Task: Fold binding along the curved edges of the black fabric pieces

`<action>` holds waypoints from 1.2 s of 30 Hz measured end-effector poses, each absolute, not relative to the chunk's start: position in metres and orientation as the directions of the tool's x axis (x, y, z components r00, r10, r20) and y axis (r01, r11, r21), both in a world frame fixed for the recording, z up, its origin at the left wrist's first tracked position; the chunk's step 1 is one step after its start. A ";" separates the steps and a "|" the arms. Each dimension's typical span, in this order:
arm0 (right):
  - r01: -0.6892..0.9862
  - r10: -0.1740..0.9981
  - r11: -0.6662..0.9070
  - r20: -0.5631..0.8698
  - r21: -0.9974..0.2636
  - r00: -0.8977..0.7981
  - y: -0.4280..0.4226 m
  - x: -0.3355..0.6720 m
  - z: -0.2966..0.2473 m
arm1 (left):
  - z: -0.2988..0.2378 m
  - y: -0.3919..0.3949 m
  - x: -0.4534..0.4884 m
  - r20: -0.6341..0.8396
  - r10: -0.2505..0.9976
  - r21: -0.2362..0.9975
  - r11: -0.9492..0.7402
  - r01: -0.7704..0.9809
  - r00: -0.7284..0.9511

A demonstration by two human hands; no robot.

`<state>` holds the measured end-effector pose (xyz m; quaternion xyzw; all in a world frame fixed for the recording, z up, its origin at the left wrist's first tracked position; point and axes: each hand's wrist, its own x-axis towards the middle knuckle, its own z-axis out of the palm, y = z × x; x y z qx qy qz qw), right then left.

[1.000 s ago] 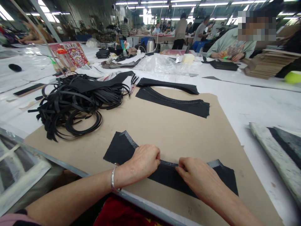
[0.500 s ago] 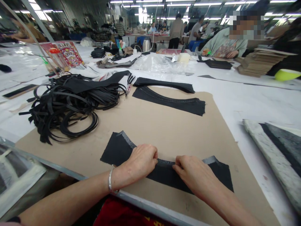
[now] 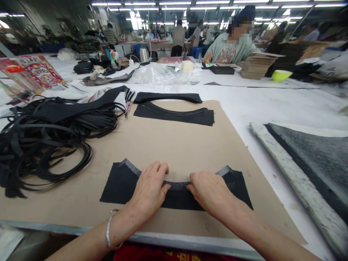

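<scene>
Grip, right hand [image 3: 208,186]: thumb and forefinger pinched on the concave upper edge of a black panel [image 3: 179,199], right of its middle. Left hand [image 3: 152,185]: fingers loosely parted from the thumb, which rests at the same edge, left of the middle; silver-coloured bangle [image 3: 108,230] at the wrist. Between the two hands, a short stretch of edge exposed.

Black panel: one, flat on a tan sheet [image 3: 168,152], near the table's front edge; greyish band along the curve, both ends showing beyond the hands.

Second black panel [image 3: 176,120]: one, farther back on the tan sheet, stitch-like line along its curved edge. Behind it, just beside, a dark curved piece [image 3: 168,96], narrower in view.

Black strips [image 3: 59,134]: one tangled heap, some coiled, at left, partly over the tan sheet.

Pale speckled slab [image 3: 288,181]: one, at right, apart from the tan sheet, bearing a dark grey sheet [image 3: 312,156].

Farther back on the white table [image 3: 233,94]: crumpled clear plastic [image 3: 154,75]; brown stack [image 3: 257,66]; yellow-green bowl [image 3: 281,75]; seated co-worker [image 3: 230,52] in a pale green top.
</scene>
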<state>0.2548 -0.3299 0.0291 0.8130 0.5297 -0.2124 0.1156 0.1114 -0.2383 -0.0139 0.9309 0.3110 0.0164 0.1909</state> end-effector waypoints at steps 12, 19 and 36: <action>0.888 0.836 -0.443 -0.417 -0.127 0.357 -0.347 0.276 0.034 | -0.038 -0.262 0.107 -0.004 0.021 0.122 -0.992 0.021 1.000; 0.878 0.845 -0.410 -0.465 -0.249 0.263 -0.337 0.300 0.042 | -0.037 -0.273 0.110 -0.058 0.034 0.046 -0.998 0.037 0.998; 0.910 0.841 -0.394 -0.451 -0.128 0.300 -0.345 0.303 0.020 | -0.047 -0.280 0.109 0.052 0.048 -0.054 -0.997 0.050 0.997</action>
